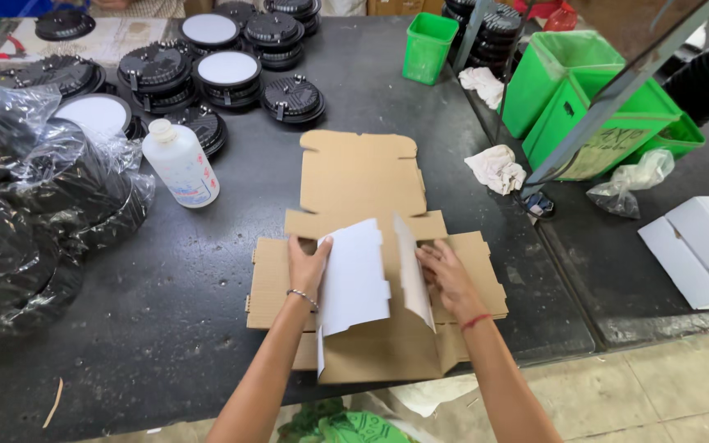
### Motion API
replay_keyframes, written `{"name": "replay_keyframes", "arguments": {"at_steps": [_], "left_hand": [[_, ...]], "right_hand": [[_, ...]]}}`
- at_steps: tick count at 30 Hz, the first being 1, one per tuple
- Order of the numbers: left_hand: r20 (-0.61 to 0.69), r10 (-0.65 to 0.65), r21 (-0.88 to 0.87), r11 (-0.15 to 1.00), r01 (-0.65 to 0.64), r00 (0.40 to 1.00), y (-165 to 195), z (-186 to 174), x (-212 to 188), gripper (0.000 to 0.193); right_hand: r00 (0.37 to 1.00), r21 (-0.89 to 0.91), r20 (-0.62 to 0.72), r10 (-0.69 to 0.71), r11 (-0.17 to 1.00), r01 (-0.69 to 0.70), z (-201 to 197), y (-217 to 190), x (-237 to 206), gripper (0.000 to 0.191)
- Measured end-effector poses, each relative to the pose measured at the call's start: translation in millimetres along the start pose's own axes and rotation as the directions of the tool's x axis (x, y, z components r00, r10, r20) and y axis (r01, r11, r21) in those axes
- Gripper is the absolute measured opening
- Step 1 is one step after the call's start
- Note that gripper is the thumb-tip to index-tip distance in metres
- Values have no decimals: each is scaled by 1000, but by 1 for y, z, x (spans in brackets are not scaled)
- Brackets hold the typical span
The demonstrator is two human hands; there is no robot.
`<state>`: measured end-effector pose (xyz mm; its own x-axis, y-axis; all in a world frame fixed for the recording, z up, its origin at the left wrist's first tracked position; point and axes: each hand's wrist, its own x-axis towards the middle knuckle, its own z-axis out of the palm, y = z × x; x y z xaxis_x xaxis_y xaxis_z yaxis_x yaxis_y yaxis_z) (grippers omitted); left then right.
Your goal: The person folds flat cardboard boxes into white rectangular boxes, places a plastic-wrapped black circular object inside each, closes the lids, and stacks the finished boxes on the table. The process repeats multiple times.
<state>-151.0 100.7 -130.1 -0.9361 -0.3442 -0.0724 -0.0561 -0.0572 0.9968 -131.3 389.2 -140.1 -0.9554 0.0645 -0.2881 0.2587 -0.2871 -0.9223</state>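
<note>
- Both my hands fold a cardboard box [375, 279] at the table's [166, 328] near edge.
- My left hand [307, 264] grips the left white flap; my right hand [445, 275] presses the right flap upright.
- Bare tabletop lies left; a white bottle [180, 164] stands well apart.

- Cardboard box [371, 271] lies flat on the table [207, 328], near its front edge.
- Bottle [180, 162] stands left of the box.
- Round lamps [231, 70] are stacked behind the bottle.
- Bins [592, 98] sit far right.
</note>
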Motion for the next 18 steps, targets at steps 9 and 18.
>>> {"name": "replay_keyframes", "arguments": {"at_steps": [9, 18], "left_hand": [[249, 364, 764, 496, -413, 898, -20, 2, 14, 47], [349, 448, 709, 449, -544, 824, 6, 18, 23, 29]], "right_hand": [[986, -260, 87, -143, 952, 161, 28, -17, 22, 91], [787, -842, 401, -469, 149, 518, 53, -18, 43, 37]]}}
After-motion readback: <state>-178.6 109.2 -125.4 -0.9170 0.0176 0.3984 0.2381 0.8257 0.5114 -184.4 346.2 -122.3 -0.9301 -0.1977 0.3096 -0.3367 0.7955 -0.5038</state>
